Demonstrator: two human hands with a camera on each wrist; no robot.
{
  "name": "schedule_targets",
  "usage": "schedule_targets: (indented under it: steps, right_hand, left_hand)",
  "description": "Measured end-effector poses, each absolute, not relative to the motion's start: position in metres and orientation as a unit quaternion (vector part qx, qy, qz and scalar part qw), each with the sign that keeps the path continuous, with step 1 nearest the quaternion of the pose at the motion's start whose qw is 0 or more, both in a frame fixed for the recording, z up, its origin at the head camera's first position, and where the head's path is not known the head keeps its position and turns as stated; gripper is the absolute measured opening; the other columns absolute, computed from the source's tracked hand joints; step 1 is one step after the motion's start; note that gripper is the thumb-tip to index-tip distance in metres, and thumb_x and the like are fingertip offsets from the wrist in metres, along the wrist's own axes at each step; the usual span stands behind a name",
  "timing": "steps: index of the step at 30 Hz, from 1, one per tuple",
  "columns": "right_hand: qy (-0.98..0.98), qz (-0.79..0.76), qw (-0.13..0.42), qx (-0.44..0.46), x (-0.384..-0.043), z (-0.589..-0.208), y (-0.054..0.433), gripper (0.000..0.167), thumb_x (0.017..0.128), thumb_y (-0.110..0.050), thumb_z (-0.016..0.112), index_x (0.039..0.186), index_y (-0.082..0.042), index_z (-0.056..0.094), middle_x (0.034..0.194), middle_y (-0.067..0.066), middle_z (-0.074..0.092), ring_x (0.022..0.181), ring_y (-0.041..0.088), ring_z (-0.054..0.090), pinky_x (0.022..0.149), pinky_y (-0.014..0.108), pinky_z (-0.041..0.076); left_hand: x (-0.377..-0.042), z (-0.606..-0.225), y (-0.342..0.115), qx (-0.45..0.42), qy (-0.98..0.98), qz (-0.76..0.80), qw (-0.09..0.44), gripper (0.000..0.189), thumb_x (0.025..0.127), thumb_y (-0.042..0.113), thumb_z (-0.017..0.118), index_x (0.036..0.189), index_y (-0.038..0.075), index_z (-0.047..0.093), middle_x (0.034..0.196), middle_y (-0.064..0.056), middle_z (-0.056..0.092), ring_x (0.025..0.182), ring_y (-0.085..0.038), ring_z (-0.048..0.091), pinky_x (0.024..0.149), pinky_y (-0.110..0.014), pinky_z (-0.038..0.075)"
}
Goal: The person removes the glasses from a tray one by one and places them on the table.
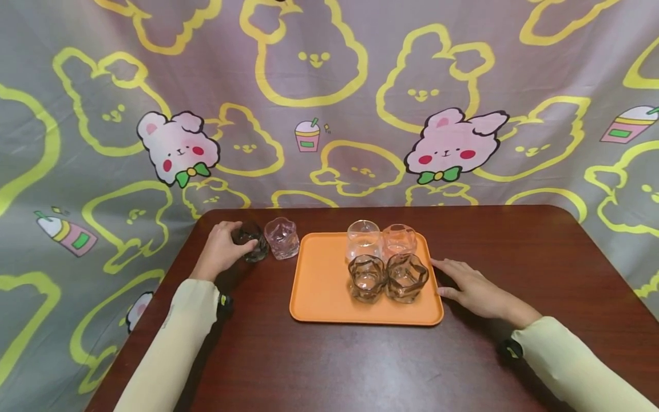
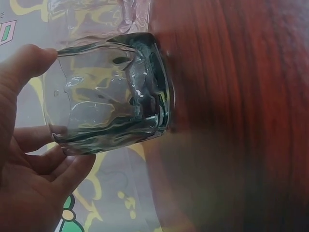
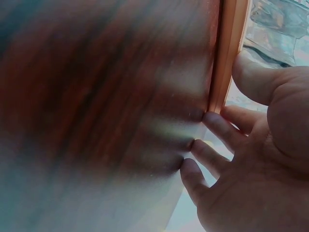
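My left hand (image 1: 222, 248) grips a dark grey-green glass tumbler (image 2: 111, 96) between thumb and fingers; it stands on the table at the left. Just to its right is a pale pink glass (image 1: 282, 238). My right hand (image 1: 476, 289) lies at the right edge of an orange tray (image 1: 321, 280), its thumb and fingers touching the rim. On the tray's right half stand a clear glass (image 1: 363, 237), a peach glass (image 1: 399, 239) and two brown faceted glasses, one on the left (image 1: 366, 279) and one on the right (image 1: 407, 278).
The dark red-brown wooden table (image 1: 340, 366) ends at a back edge behind the glasses. A grey curtain (image 1: 350, 126) with yellow outlines and cartoon bears hangs directly behind it and along the left side.
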State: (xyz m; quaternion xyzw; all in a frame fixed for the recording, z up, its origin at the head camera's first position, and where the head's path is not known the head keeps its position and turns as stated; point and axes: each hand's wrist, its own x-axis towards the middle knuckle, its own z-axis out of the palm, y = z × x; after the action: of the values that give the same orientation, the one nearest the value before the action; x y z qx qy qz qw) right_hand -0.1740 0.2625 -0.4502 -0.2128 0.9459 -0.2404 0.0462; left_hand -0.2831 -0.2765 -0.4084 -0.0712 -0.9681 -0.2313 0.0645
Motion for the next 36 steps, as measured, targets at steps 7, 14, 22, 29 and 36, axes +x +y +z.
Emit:
schedule_targets:
  steps: [7,14,22,29,36]
  right_hand:
    - [0.947,-0.241,0.059,-0.205,-0.175,-0.450,0.262,0.065,0.091,-0.027,0.063,0.145,-0.005,0.035,0.140,0.029,0.036,0.130,0.047,0.027,0.097,0.065,0.023]
    - [0.946,-0.243,0.054,-0.207,-0.174,-0.448,0.261,0.065,0.091,-0.029,0.063,0.145,-0.005,0.036,0.139,0.030,0.038,0.130,0.047,0.028,0.097,0.065,0.024]
    - [0.946,-0.242,0.048,-0.210,-0.173,-0.447,0.262,0.066,0.090,-0.033,0.062,0.144,-0.005,0.037,0.138,0.030,0.038,0.129,0.048,0.029,0.096,0.065,0.025]
    - [0.947,-0.239,0.047,-0.210,-0.173,-0.448,0.262,0.065,0.090,-0.032,0.063,0.144,-0.005,0.037,0.138,0.030,0.039,0.129,0.048,0.030,0.096,0.065,0.025]
    - [0.946,-0.242,0.047,-0.211,-0.173,-0.447,0.262,0.065,0.090,-0.033,0.062,0.144,-0.006,0.037,0.138,0.030,0.039,0.129,0.048,0.029,0.096,0.065,0.024]
  left_hand:
    - [-0.287,-0.408,-0.273,-0.074,-0.969,-0.225,0.068,0.073,0.080,0.037,0.072,0.132,-0.009,0.046,0.128,-0.028,0.045,0.119,-0.042,0.037,0.098,-0.055,0.032]
    - [-0.286,-0.411,-0.273,-0.067,-0.968,-0.232,0.068,0.074,0.082,0.039,0.071,0.133,-0.008,0.045,0.131,-0.027,0.042,0.122,-0.041,0.034,0.098,-0.055,0.032]
    - [-0.285,-0.417,-0.271,-0.083,-0.965,-0.229,0.099,0.072,0.083,0.038,0.070,0.133,-0.007,0.045,0.130,-0.026,0.041,0.119,-0.040,0.036,0.096,-0.055,0.034]
    - [-0.283,-0.419,-0.272,-0.083,-0.966,-0.228,0.094,0.076,0.083,0.039,0.070,0.138,-0.004,0.040,0.134,-0.025,0.039,0.121,-0.039,0.033,0.096,-0.056,0.033]
    - [-0.280,-0.410,-0.267,-0.116,-0.951,-0.247,0.143,0.070,0.081,0.032,0.072,0.135,-0.002,0.044,0.133,-0.022,0.041,0.118,-0.037,0.032,0.095,-0.054,0.032]
